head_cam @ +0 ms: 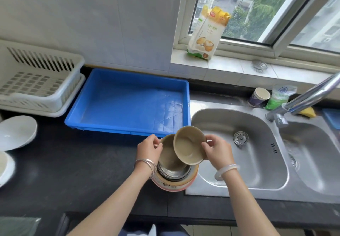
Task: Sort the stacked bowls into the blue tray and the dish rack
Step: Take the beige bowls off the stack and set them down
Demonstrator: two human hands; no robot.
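Note:
A stack of bowls [174, 177] stands on the black counter beside the sink: a pink-and-cream bowl at the bottom, a steel one in it, a tan bowl [168, 157] on top. My right hand [217, 150] pinches the rim of a smaller tan bowl [189, 145], lifted and tilted above the stack. My left hand [149, 149] grips the left rim of the top stacked tan bowl. The blue tray [103, 115] lies behind the stack with nothing in it. At the far left stands the white dish rack [36, 81], holding nothing.
White bowls [16, 131] sit at the counter's left edge. A double steel sink [257, 176] with a faucet [303, 97] lies to the right. A paper cup [258, 96], a green bag and a yellow sponge stand behind the sink. A flour bag [207, 33] leans on the windowsill.

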